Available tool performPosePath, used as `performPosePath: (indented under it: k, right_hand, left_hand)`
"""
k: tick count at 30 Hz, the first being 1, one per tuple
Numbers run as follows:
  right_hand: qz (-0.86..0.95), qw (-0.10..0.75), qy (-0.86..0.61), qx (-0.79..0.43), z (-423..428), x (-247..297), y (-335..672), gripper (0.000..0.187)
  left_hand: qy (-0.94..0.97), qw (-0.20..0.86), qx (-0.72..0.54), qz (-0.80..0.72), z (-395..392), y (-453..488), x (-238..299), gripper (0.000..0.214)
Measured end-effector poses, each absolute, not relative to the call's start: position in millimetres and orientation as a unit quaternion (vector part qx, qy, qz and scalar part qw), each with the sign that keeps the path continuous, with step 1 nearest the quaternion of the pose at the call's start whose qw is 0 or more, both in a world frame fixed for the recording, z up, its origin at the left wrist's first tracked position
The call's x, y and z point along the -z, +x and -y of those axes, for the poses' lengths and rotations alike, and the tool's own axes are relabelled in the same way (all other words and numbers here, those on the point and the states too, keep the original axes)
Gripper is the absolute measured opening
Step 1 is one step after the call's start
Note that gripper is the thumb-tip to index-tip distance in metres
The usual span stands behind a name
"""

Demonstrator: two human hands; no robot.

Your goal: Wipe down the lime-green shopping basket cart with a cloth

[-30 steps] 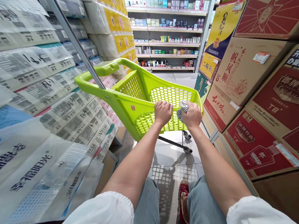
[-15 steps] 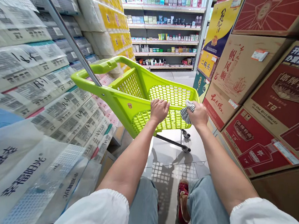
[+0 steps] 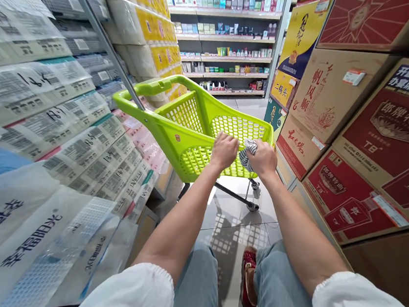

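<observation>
A lime-green plastic shopping cart (image 3: 201, 116) stands sideways in front of me, its handle end to the left. My left hand (image 3: 224, 151) is closed around the near top rim of its basket, fingers curled over the edge. Just right of it, my right hand (image 3: 266, 159) is closed on a crumpled grey-and-white striped cloth (image 3: 247, 154), held against the same rim near the front corner. Part of the cloth is hidden inside the fist. No goods show through the part of the basket I can see.
Plastic-wrapped packs with handwritten numbers (image 3: 77, 134) and yellow-banded paper rolls (image 3: 149, 24) are stacked on the left. Cardboard cartons (image 3: 385, 125) rise on the right. Behind the cart are shelves of small boxes and bottles (image 3: 228, 13). Tiled floor (image 3: 220, 209) lies below.
My hands have come closer together, the left shifting right and the right, with the cloth, shifting left along the rim. The cart's handle end has moved a little to the right.
</observation>
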State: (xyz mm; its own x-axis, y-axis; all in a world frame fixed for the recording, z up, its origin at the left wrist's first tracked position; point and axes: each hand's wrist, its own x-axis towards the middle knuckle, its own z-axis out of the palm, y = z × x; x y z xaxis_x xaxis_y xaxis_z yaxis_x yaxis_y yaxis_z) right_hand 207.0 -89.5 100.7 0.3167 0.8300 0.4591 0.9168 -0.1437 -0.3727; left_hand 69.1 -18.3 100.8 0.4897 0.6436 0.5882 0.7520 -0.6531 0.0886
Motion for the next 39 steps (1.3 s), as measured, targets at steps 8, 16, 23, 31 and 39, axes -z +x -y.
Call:
performPosePath:
  k: [8,16,23,31,39]
  right_hand:
    - [0.606,0.317,-0.726,0.072,95.7,-90.8,228.9,0.041]
    - [0.604,0.366,-0.688,0.166,104.7,-65.2,257.5,0.043]
    - [0.682,0.298,-0.607,0.279,89.3,-27.5,248.4,0.032]
    - [0.774,0.197,-0.546,0.253,83.0,27.3,258.5,0.031]
    - [0.756,0.215,-0.549,0.283,85.4,-5.1,260.5,0.030]
  left_hand:
    - [-0.870,0.054,0.269,0.410,19.7,94.5,-85.8,0.032]
    - [-0.869,0.056,0.273,0.409,21.2,95.6,-83.6,0.036]
    - [-0.866,0.067,0.280,0.410,26.0,98.7,-76.7,0.023]
    - [-0.862,0.064,0.308,0.397,16.7,103.1,-68.2,0.032]
    - [-0.854,0.070,0.320,0.404,12.8,105.2,-64.1,0.031]
